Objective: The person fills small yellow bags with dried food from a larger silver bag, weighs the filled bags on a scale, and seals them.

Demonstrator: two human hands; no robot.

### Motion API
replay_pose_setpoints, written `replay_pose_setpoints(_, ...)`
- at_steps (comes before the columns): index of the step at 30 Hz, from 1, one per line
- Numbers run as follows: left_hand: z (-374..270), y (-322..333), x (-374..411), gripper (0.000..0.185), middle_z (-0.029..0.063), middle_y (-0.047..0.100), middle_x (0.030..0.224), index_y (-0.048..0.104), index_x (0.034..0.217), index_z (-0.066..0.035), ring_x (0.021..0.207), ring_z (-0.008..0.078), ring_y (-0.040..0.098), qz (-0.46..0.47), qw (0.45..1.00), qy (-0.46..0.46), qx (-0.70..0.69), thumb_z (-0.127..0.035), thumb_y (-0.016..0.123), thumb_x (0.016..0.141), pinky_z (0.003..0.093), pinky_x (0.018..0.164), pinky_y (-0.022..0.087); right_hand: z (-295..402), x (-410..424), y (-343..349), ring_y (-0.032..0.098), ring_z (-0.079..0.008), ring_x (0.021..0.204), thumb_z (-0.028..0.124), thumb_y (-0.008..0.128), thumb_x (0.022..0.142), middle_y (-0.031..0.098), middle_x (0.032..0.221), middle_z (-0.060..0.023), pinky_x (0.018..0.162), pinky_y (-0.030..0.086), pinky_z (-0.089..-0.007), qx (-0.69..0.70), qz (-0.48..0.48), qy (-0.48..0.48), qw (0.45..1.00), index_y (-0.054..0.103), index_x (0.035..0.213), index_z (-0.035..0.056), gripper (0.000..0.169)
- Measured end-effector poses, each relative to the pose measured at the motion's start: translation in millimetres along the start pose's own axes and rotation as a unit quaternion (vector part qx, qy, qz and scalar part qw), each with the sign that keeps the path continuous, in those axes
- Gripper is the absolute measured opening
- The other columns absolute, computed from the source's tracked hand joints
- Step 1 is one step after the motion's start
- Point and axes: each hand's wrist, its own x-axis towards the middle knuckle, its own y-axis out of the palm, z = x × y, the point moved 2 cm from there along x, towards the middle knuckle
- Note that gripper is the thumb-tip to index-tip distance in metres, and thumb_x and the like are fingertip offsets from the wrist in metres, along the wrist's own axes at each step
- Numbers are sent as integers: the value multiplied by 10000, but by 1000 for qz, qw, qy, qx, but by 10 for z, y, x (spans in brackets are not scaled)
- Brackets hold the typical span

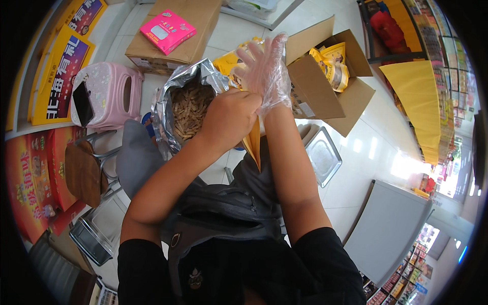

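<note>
My right hand (268, 70), in a clear plastic glove, is raised with its fingers spread and holds nothing. My bare left hand (232, 116) is closed like a fist against the right wrist, by the glove's cuff. A yellow pouch (253, 146) pokes out below the left fist, seen nearly edge-on, and seems gripped in it. The fingertips are hidden, so whether they also pinch the glove cannot be told. Just left of that hand stands a bag with a silver foil lining (162, 99). Brown, stick-like dried pieces (190, 108) lie inside it.
An open cardboard box (316, 85) holds yellow packets (335, 65). More yellow packaging (227, 63) lies behind my hands. A pink box (167, 32) rests on a closed carton (206, 23). On a pink stool (114, 91) lies a phone (82, 103). A metal tray (324, 156) is at right.
</note>
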Motion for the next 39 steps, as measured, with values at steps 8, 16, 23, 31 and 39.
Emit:
replay_pose_setpoints(8, 319, -320, 198, 536, 153, 752, 926, 583, 1328, -53, 814, 284, 734, -50, 979, -193, -50, 13, 655, 801, 348, 780, 570, 722, -760, 112, 644, -302, 1126, 482, 594, 984, 672, 1199, -202, 1000, 469, -426, -487, -5, -203, 850, 639, 1282, 30, 543)
replay_pose_setpoints(16, 204, -128, 214, 237, 151, 656, 1129, 566, 979, -32, 788, 284, 660, -104, 989, -100, -15, 61, 630, 770, 356, 741, 543, 483, -867, -7, 687, -376, 905, 347, 541, 976, 700, 901, -216, 837, 541, -485, -849, -28, -157, 504, 729, 912, 53, 355)
replay_pose_setpoints(23, 203, -144, 108, 310, 175, 548, 1343, 742, 1027, -40, 847, 263, 659, -160, 987, 5, 34, 53, 595, 770, 327, 797, 539, 576, -898, 172, 672, -394, 862, 280, 548, 986, 688, 890, -200, 793, 539, -490, -834, -1, -240, 497, 697, 931, 52, 278)
replay_pose_setpoints(31, 355, -282, 50, 389, 164, 580, 1320, 756, 1090, -80, 1039, 297, 665, -4, 989, -129, -67, 51, 592, 762, 345, 878, 538, 443, -854, 122, 673, -350, 797, 242, 597, 932, 688, 822, -145, 742, 542, -466, -862, 10, -277, 424, 688, 876, 90, 186)
replay_pose_setpoints(39, 247, 179, 13, 311, 139, 570, 1276, 735, 1085, -91, 988, 336, 685, -102, 992, -70, -37, -11, 656, 796, 400, 836, 569, 291, -1140, 56, 653, -371, 866, 75, 627, 870, 661, 877, -152, 781, 537, -462, -833, 109, -344, 418, 677, 970, 64, 112)
